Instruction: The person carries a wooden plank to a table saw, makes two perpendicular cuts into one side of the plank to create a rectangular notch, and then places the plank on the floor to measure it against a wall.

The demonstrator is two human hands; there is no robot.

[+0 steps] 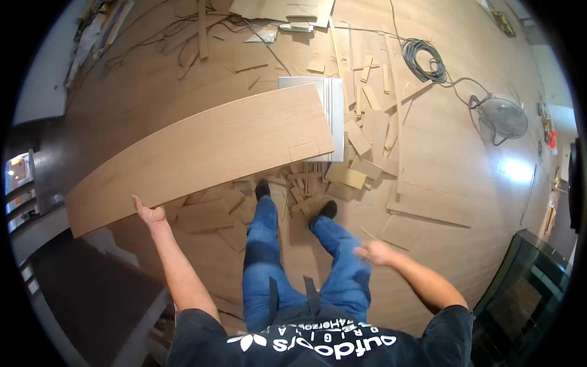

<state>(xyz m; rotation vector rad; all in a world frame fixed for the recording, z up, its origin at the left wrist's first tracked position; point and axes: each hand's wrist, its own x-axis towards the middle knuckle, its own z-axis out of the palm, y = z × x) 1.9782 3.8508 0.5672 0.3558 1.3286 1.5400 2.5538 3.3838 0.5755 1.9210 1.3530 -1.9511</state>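
Note:
A long wooden board (202, 150) with pencil-like marks near its right end lies across the view, that end over a flat silver-grey machine or table (335, 116). My left hand (148, 214) holds the board by its near edge toward the left end, thumb showing. My right hand (373, 252) is by my right thigh, away from the board; its fingers are blurred.
Offcuts (358, 137) cover the floor around the silver surface and my feet. A coiled cable (424, 60) and round fan (501, 119) are at upper right. A dark step (92, 287) is at lower left, a dark glass-sided object (520, 300) at lower right.

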